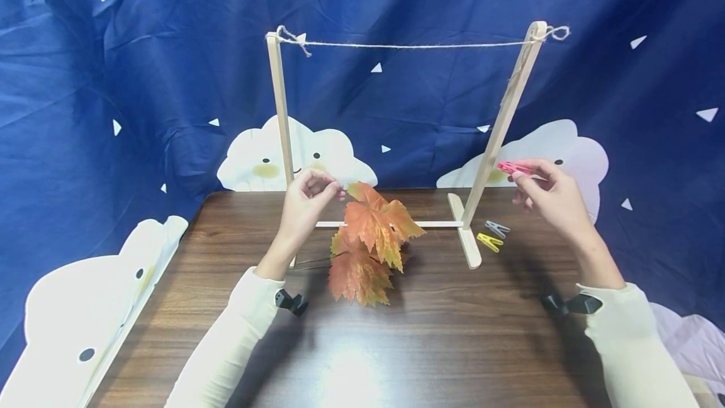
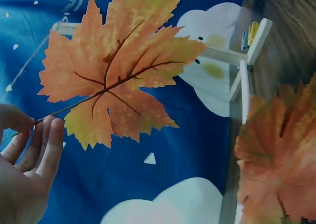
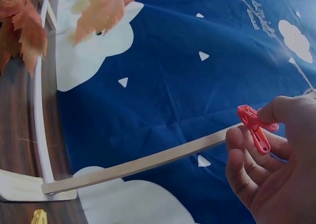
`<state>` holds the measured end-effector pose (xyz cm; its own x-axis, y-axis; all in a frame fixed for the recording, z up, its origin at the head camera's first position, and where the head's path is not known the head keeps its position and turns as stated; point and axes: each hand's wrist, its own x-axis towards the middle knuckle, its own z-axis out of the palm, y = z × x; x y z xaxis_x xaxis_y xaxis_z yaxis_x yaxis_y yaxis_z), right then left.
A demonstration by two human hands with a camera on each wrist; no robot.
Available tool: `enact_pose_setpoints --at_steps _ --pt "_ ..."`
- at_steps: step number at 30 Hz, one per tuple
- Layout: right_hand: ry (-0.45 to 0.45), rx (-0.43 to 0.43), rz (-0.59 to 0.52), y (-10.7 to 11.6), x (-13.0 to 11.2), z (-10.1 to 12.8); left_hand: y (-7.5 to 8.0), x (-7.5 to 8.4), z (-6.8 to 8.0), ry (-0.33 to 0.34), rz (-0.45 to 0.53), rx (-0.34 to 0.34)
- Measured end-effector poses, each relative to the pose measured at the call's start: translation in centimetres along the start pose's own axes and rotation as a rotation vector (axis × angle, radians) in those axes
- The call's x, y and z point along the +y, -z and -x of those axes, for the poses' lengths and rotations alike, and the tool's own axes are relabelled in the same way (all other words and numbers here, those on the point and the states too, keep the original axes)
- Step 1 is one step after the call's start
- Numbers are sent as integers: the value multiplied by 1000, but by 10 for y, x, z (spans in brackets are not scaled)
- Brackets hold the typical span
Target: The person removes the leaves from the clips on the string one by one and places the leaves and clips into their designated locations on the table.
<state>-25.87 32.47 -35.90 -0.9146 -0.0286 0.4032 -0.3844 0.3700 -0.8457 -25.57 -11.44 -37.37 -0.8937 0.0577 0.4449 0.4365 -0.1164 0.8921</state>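
My left hand (image 1: pixel 308 202) pinches the thin stem of an orange maple-like leaf (image 2: pixel 121 71), holding it up over the table. Below it another orange leaf (image 1: pixel 359 272) lies on the tabletop, partly covered by the held one in the head view. A red-pink clothespin (image 3: pixel 254 128) is in my right hand (image 1: pixel 552 197), between thumb and fingers, beside the right post of the wooden frame. Between the tops of the two posts runs a string (image 1: pixel 408 46), above both hands, with nothing hanging on it.
The wooden frame's right post (image 1: pixel 504 124) rises from a flat foot (image 1: pixel 469 247). Close to that foot lie a yellow clothespin (image 1: pixel 489 242) and a grey clothespin (image 1: pixel 498 228). A blue curtain (image 1: pixel 408 112) with clouds and triangles hangs behind the brown table (image 1: pixel 453 345).
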Motion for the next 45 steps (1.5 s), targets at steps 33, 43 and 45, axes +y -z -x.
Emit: enact_pose_setpoints --at_steps 33,43,45 --pt "-128 44 215 10 99 33 46 -75 76 103 113 103" --pt "-160 21 321 12 124 44 53 -92 87 148 112 75" --pt "-178 6 340 12 129 47 55 -96 89 153 110 62"
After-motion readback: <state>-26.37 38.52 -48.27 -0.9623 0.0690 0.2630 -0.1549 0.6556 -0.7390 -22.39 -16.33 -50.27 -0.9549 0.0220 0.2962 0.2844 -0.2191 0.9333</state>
